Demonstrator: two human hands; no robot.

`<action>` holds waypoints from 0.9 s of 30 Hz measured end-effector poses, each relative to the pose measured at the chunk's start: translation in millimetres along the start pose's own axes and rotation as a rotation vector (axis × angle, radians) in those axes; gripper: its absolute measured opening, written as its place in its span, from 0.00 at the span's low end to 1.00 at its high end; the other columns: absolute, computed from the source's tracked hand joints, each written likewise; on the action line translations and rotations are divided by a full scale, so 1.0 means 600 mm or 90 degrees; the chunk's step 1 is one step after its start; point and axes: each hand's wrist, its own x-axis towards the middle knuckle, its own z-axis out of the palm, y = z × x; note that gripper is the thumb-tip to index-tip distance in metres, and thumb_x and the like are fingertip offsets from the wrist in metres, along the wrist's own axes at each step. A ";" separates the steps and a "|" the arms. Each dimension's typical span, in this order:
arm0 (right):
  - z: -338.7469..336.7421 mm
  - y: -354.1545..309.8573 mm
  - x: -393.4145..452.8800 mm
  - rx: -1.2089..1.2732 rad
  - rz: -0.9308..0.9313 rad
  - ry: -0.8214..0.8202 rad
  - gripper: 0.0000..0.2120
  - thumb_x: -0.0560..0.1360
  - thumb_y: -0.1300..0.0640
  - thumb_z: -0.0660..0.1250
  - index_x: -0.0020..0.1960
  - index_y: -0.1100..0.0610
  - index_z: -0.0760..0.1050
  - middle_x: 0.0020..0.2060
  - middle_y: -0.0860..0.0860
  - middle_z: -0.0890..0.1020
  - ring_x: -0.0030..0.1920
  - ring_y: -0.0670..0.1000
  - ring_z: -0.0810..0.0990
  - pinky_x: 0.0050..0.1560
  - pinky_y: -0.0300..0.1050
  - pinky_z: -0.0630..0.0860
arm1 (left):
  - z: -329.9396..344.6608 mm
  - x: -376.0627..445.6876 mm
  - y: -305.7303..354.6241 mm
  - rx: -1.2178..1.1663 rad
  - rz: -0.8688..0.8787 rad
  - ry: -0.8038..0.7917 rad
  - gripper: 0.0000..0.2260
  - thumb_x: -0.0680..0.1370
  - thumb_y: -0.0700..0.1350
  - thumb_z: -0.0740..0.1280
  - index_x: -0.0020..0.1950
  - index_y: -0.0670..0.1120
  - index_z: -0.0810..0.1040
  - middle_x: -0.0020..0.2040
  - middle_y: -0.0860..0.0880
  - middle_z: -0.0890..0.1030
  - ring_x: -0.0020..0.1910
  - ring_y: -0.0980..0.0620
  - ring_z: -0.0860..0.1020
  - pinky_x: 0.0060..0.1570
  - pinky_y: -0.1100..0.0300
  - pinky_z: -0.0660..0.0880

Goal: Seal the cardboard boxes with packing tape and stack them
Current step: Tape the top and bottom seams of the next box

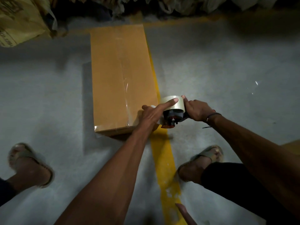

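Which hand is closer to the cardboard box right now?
Left. The left hand lies over the cardboard box's near right corner, finger on the tape roll; the right hand grips the dispenser off the box's right side.

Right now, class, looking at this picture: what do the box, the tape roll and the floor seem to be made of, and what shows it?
Box: brown cardboard, matt, with a centre flap seam under glossy clear tape.
Tape roll: clear plastic film, shiny and see-through, on a dark dispenser that looks plastic, held by both hands.
Floor: probably concrete, grey and dull, with a painted yellow line.
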 end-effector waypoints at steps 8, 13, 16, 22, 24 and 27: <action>0.019 0.001 -0.005 -0.060 0.038 0.040 0.35 0.84 0.38 0.37 0.60 0.55 0.79 0.42 0.54 0.81 0.45 0.57 0.80 0.43 0.48 0.66 | -0.007 0.045 -0.012 -0.106 0.030 -0.035 0.56 0.46 0.76 0.80 0.64 0.43 0.79 0.55 0.45 0.85 0.49 0.43 0.86 0.48 0.46 0.85; 0.031 0.015 -0.026 -0.057 0.111 0.072 0.39 0.82 0.33 0.34 0.38 0.54 0.76 0.35 0.53 0.79 0.40 0.58 0.79 0.42 0.49 0.70 | 0.013 0.029 -0.014 0.095 0.073 0.025 0.41 0.56 0.80 0.67 0.52 0.47 0.80 0.53 0.47 0.84 0.53 0.42 0.81 0.59 0.46 0.78; 0.049 0.020 -0.042 -0.005 0.167 0.101 0.38 0.82 0.33 0.35 0.37 0.54 0.75 0.35 0.54 0.79 0.39 0.58 0.78 0.43 0.50 0.72 | 0.008 0.041 -0.024 0.109 0.064 0.059 0.52 0.53 0.83 0.67 0.60 0.43 0.80 0.55 0.44 0.83 0.52 0.42 0.81 0.52 0.50 0.78; 0.116 0.031 -0.077 0.123 0.406 0.208 0.42 0.81 0.31 0.35 0.40 0.57 0.77 0.35 0.57 0.80 0.39 0.60 0.78 0.43 0.50 0.75 | -0.023 0.080 -0.034 0.178 0.047 -0.014 0.41 0.65 0.72 0.66 0.68 0.44 0.77 0.65 0.43 0.81 0.61 0.40 0.79 0.55 0.51 0.73; 0.157 0.026 -0.072 0.177 0.439 0.206 0.46 0.78 0.27 0.33 0.42 0.57 0.80 0.38 0.59 0.82 0.41 0.61 0.80 0.44 0.50 0.77 | -0.025 0.069 -0.032 0.292 0.104 0.008 0.30 0.72 0.67 0.65 0.65 0.47 0.77 0.64 0.46 0.81 0.63 0.40 0.77 0.63 0.47 0.70; 0.219 0.016 -0.056 0.230 0.444 0.176 0.41 0.79 0.28 0.39 0.49 0.56 0.82 0.47 0.61 0.84 0.48 0.64 0.82 0.46 0.52 0.76 | -0.027 0.050 -0.045 0.429 0.217 0.089 0.10 0.78 0.55 0.70 0.56 0.53 0.77 0.58 0.51 0.82 0.61 0.43 0.78 0.59 0.49 0.61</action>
